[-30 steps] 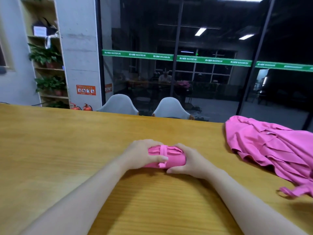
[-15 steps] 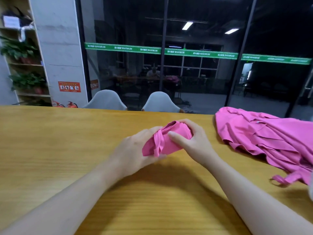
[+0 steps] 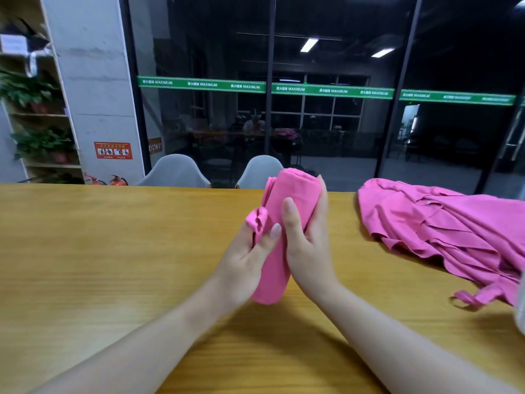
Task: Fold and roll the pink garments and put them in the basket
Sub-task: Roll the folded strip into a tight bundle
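Above the wooden tabletop, the left hand and right hand both grip a pink roll upright; a loose garment lies right of it.

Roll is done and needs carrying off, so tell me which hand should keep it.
Right, probably. The right hand wraps the body of the rolled garment, thumb across its front. The left hand only pinches a loose fold at its side. No basket is in view, so direction cannot be judged.

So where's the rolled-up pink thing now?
In the head view's middle, the pink roll is held between the left hand and right hand, above the table.
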{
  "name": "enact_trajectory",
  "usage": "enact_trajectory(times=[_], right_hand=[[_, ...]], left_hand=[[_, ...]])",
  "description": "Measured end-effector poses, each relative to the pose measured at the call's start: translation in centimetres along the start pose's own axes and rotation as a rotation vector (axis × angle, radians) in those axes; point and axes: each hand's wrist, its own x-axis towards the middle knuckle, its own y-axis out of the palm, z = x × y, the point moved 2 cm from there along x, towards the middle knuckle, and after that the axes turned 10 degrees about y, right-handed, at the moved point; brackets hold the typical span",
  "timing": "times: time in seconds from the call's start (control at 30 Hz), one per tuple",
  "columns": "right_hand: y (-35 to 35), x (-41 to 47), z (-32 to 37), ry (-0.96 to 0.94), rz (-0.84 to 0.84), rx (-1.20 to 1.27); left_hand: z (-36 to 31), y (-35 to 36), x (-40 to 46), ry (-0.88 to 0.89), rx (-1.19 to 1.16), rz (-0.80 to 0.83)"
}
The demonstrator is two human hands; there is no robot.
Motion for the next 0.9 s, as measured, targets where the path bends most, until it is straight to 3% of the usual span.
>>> enact_trajectory(times=[0.17, 0.33, 0.63, 0.9], right_hand=[[0.9, -0.5, -1.2, -0.001, 0.066, 0.002], [1.0, -0.5, -1.8, 0.046, 0.088, -0.054], [0.1, 0.1, -1.7, 0.035, 0.147, -0.251], [-0.6, -0.1, -1.4, 0.117, 0.389, -0.272]], left_hand=[[0.4, -0.6, 0.0, -0.026, -0.048, -0.121], [0.6, -0.5, 0.3, -0.101, -0.030, -0.073], [0.3, -1.5, 0.4, -0.078, 0.106, -0.068], [0.6, -2.9, -0.1, -0.094, 0.215, -0.051]])
